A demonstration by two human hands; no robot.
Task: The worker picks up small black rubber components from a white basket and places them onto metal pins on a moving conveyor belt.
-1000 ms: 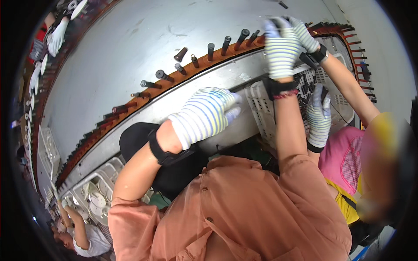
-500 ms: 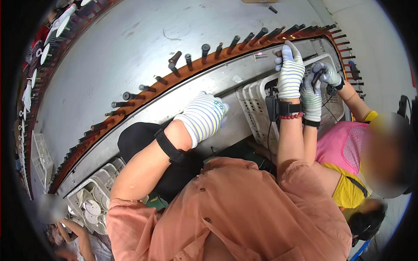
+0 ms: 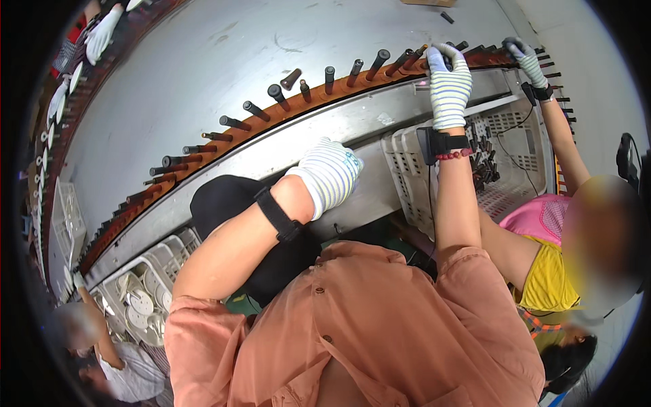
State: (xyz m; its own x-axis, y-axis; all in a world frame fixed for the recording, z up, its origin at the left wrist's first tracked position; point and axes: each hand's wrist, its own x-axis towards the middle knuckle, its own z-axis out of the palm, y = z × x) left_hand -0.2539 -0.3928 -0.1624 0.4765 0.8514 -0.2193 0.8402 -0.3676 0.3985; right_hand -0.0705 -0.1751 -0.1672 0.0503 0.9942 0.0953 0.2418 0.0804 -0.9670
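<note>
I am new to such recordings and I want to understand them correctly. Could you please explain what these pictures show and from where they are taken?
There is no machine hand here: a person works in striped gloves. Every picture comes from a wide camera on that person's head, looking down, so straight edges look bent.

A brown track with upright and leaning dark pegs curves along the grey table. One loose dark piece lies beyond it. The right hand is at the track, its fingers around something dark; how firmly, I cannot tell. The left hand is curled near the table's edge; its palm is hidden. A white basket holds more dark pieces. The glove further right is a co-worker's.
</note>
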